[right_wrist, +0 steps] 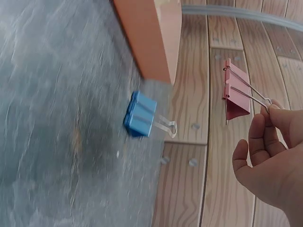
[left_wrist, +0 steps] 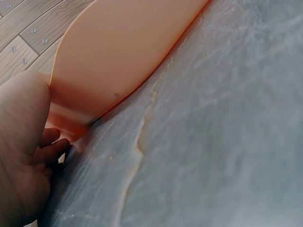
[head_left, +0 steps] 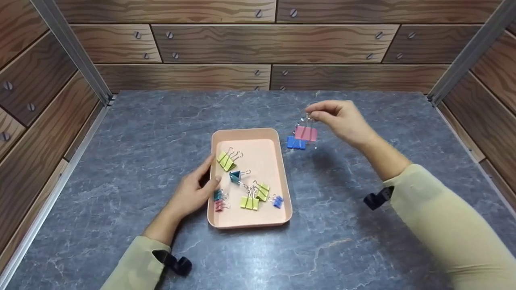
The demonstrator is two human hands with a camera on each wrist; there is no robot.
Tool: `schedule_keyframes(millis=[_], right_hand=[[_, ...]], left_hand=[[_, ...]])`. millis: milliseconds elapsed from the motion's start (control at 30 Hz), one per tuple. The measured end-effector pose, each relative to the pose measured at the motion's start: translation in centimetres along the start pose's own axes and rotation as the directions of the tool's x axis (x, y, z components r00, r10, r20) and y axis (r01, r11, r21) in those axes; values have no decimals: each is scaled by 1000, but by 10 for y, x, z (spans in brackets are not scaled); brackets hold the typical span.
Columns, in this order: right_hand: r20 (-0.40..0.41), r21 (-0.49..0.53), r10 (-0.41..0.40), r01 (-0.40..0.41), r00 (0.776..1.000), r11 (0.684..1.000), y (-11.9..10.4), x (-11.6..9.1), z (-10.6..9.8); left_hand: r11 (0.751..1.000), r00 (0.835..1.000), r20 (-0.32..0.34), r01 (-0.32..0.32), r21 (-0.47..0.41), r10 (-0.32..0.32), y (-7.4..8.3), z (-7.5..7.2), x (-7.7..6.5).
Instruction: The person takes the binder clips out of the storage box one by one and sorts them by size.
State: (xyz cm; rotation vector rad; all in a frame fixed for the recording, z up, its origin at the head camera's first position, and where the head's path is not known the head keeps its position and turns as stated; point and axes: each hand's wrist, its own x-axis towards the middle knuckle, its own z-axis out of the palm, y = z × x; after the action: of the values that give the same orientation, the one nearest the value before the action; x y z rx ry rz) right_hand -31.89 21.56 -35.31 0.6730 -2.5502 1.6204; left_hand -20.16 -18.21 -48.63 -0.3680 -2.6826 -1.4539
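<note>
My right hand (head_left: 342,123) pinches a pink binder clip (head_left: 306,133) by a wire handle, above the table to the right of the tray. In the right wrist view, thumb and fingertips meet at the handle's end and the pink clip hangs outward. A blue binder clip (right_wrist: 140,115) lies on the table beside the tray; the pink clip partly overlaps it in the head view. My left hand (head_left: 191,193) grips the left wall of the peach tray (head_left: 258,153), thumb over the rim and fingers outside. The left wrist view shows the tray's outer wall against that hand.
Inside the tray lie several binder clips: yellow-green ones (head_left: 226,160) at upper left and lower middle, a teal one (head_left: 235,176), small teal and red ones along the left wall, and a small blue one (head_left: 277,201). Wood-patterned panels (head_left: 274,44) wall the grey marbled table (head_left: 153,121).
</note>
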Motion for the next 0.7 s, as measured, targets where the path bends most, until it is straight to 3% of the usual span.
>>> schedule_keyframes(millis=[433, 700], right_hand=[[-39, 20, 94, -93, 995, 995, 28, 1, -24], [-48, 26, 151, -150, 987, 988, 49, 4, -33]], left_hand=[[999, 999, 10, 39, -11, -38, 1, -1, -2], [1000, 1000, 10, 29, -11, -29, 1, -1, -2]])
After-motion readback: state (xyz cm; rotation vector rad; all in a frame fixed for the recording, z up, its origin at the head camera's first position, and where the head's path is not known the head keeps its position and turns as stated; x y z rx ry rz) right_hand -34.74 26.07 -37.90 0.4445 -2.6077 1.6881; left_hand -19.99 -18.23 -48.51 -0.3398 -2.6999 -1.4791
